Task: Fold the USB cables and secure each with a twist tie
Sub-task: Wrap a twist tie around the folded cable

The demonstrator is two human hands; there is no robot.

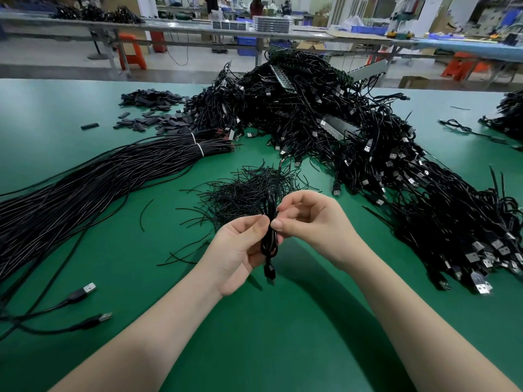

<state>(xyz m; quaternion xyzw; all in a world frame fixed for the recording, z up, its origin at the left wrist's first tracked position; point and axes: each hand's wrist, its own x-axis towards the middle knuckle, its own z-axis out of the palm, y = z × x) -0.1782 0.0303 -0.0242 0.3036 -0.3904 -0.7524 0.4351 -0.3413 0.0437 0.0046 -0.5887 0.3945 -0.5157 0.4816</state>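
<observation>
A folded black USB cable hangs upright between both hands above the green table, a small plug dangling from its lower end. My left hand grips the bundle at its middle from the left. My right hand pinches the bundle's waist with thumb and forefinger; a twist tie there is too thin to make out. Just behind the hands lies a loose heap of black twist ties.
A big tangle of black USB cables fills the middle and right of the table. Long tied cable bundles stretch across the left, with two loose USB plugs near the left front. Small black sleeves lie at the back left.
</observation>
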